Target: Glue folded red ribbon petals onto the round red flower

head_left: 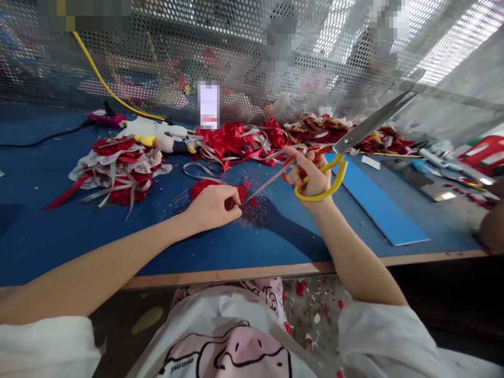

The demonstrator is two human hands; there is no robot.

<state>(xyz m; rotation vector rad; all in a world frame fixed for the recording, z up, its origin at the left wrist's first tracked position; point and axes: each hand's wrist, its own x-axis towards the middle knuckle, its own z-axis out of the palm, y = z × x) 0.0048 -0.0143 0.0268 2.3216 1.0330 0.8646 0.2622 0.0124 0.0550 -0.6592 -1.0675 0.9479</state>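
Note:
A thin pale ribbon runs taut between my two hands, above the table. My left hand is closed in a pinch on its lower end. My right hand holds the other end with its fingers and also carries scissors, whose yellow handles hang around the hand. The scissor blades point up and to the right, away from the ribbon. Something red shows among the right fingers; I cannot tell its shape. Just behind my left hand lies a red fabric piece, partly hidden by it. Small red scraps lie by the left fingertips.
A stack of red and white lacy pieces sits at left. Red ribbon is heaped at the back near a phone. A blue board lies at right. Perforated metal closes off the table's back.

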